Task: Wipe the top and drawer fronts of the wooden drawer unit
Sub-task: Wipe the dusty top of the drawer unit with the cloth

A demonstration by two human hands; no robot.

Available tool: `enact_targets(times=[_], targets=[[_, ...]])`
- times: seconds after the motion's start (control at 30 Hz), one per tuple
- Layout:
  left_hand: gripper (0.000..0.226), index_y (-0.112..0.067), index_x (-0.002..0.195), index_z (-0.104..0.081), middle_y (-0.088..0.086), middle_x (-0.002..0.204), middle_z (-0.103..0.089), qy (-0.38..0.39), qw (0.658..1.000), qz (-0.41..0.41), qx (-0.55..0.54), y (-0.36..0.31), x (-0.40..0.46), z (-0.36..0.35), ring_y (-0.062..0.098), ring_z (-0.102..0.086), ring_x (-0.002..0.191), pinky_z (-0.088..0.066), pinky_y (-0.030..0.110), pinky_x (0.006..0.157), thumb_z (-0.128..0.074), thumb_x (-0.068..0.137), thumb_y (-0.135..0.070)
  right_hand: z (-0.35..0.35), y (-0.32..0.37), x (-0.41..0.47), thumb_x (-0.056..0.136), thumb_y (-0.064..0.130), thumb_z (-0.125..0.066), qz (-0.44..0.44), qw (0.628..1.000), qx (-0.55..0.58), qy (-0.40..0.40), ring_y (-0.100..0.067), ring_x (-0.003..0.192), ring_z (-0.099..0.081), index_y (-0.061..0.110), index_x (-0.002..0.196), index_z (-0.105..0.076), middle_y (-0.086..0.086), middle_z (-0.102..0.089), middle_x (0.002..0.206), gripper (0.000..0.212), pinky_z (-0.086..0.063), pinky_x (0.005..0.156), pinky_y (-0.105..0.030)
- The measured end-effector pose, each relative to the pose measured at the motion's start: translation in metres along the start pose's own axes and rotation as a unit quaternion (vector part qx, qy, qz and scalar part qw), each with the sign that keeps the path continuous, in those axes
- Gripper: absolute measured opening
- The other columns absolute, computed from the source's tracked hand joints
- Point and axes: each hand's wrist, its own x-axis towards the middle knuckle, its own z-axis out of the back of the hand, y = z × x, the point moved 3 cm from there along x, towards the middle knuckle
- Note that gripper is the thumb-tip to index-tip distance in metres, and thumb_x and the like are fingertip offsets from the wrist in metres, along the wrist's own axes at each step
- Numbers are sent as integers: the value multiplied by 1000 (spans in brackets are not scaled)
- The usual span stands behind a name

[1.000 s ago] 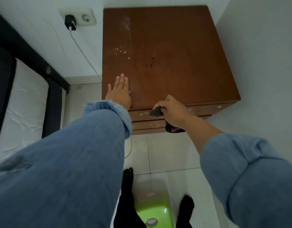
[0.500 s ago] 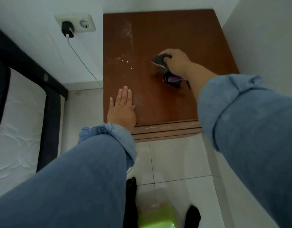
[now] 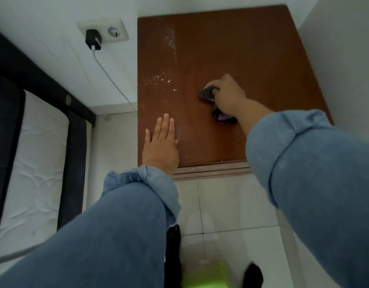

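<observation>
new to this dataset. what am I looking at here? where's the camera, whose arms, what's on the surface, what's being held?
There is no robot here: a person wears one wide-angle camera on the head, looking forward and down, so the two denim sleeves are that person's own arms. Below is the brown top of a wooden drawer unit, standing in a corner, with pale specks on its left part. The left hand lies flat on the top near the front edge, fingers straight. The right hand grips a dark cloth pressed on the top; a purple part shows under the wrist. Further left: a wall socket with a black charger, and a mattress. Something green sits on the floor.
</observation>
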Motion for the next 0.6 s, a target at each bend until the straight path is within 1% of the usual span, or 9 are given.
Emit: enact_targets(times=[0.13,0.2,0.3,0.4,0.43,0.5,0.57,0.6], targets=[[55,-12,151,9,1,159,18,6,1000,4,5,-4,-3,7,17,15,146,2,45,119,-15,104,-26,-20,-13,-65,99,21,-40,-8,1000,24,16,-25,96,-49,26,105,-62,0,-40,104,24,-42,73,-28],[55,-12,151,8,1,160,17,11,1000,8,8,-5,-5,9,18,14,147,1,45,119,-16,104,-26,-27,-17,-97,99,19,-40,-2,999,19,32,-24,95,-48,27,101,-63,0,-40,102,24,-42,77,-31],[55,-11,152,7,1,160,17,20,1000,10,12,-6,-6,10,18,13,147,0,46,119,-16,104,-26,-32,-22,-140,98,16,-41,8,999,10,41,-25,93,-49,24,103,-63,-1,-41,100,24,-40,75,-31],[55,-11,152,6,1,160,16,25,1000,9,12,-5,-5,10,19,13,147,0,46,119,-16,104,-26,-30,-24,-170,99,16,-40,11,998,-6,58,-27,93,-49,23,104,-64,-5,-43,104,25,-45,81,-39],[55,-11,152,6,1,160,16,25,1000,9,10,-5,-4,10,19,12,147,0,46,119,-16,104,-27,-28,-23,-175,99,16,-40,10,998,-2,68,-27,94,-50,22,105,-64,-7,-44,106,26,-45,83,-40],[55,-11,152,5,1,160,15,24,1000,6,6,-5,-5,10,19,12,147,0,47,119,-17,104,-27,-23,-23,-183,100,13,-39,12,993,-8,118,-26,98,-51,21,108,-64,-9,-49,111,27,-44,88,-37],[55,-11,152,5,1,160,15,23,1000,3,5,-5,-6,9,19,12,147,0,47,119,-17,104,-27,-19,-23,-188,98,8,-40,7,983,-22,184,-25,104,-54,19,111,-65,-8,-60,116,30,-43,87,-32],[55,-11,152,5,1,160,15,24,1000,3,4,-5,-7,9,19,11,147,0,47,119,-17,104,-27,-16,-23,-189,98,7,-40,-4,980,-12,201,-24,104,-55,18,112,-66,-7,-62,118,31,-43,85,-30]])
